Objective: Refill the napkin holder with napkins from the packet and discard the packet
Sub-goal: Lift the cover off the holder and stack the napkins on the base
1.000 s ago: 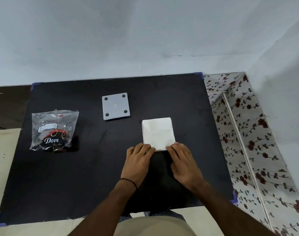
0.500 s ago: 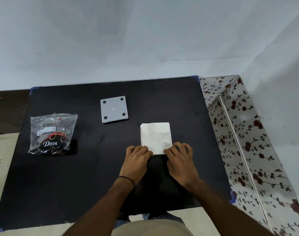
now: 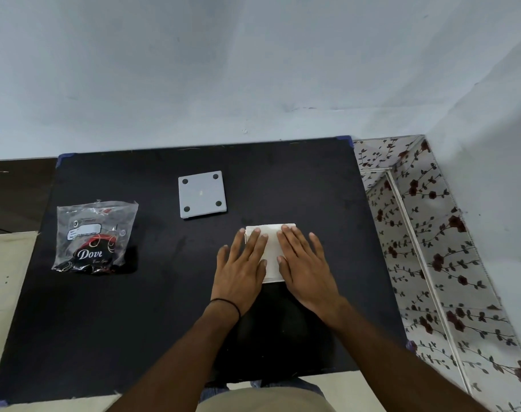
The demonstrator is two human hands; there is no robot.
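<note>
Left hand (image 3: 241, 272) and right hand (image 3: 306, 269) lie flat, fingers (image 3: 255, 242) straight, pressing the napkin stack (image 3: 272, 251) on the desk (image 3: 134, 322). Beyond it sits a grey square piece (image 3: 202, 194), presumably the holder, unfilled. The packet (image 3: 94, 237) at left looks emptied, not yet binned.

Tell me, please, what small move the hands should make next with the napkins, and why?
Probably curl the fingers round the edges of the napkin stack and lift it. The left hand and right hand lie flat on it with straight fingers, so nothing grips it yet. The grey square napkin holder sits apart from it, farther back and to the left on the black table.
</note>
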